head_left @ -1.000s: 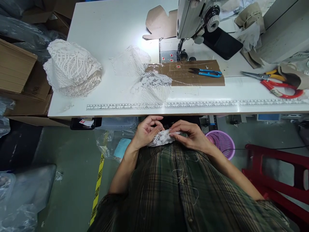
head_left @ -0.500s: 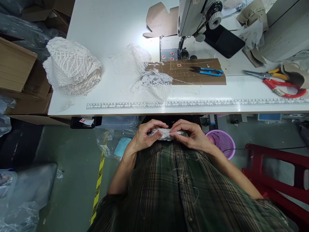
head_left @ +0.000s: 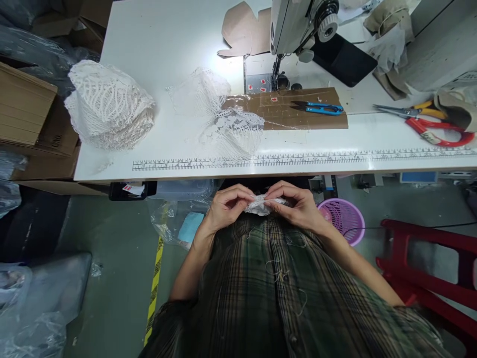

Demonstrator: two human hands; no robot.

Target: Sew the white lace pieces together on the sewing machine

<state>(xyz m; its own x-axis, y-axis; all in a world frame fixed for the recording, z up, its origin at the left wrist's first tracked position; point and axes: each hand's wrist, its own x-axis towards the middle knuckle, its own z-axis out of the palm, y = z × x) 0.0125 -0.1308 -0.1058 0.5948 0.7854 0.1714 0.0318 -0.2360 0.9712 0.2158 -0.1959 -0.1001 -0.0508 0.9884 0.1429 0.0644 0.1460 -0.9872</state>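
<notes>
A small piece of white lace (head_left: 259, 206) is held near my waist, just below the table's front edge. My left hand (head_left: 228, 206) pinches its left end between thumb and fingers. On the right side, my right hand (head_left: 294, 205) grips the lace with thumb and fingertips, close to the left fingertips. Another sheer white lace piece (head_left: 238, 132) lies on the table in front of my hands, partly over a brown cardboard strip (head_left: 286, 119). A thick stack of white lace (head_left: 112, 104) rests at the table's left end.
A sewing machine (head_left: 288, 30) stands at the back, beside a black phone-like slab (head_left: 345, 59). Blue thread snips (head_left: 322, 108) lie on the cardboard; red-handled scissors (head_left: 428, 134) lie to the right. Below are a purple basket (head_left: 348, 219) and a red stool (head_left: 432, 238).
My left thumb and fingers have closed in on the lace, and more of its lower part shows between my hands. The view has shifted slightly.
</notes>
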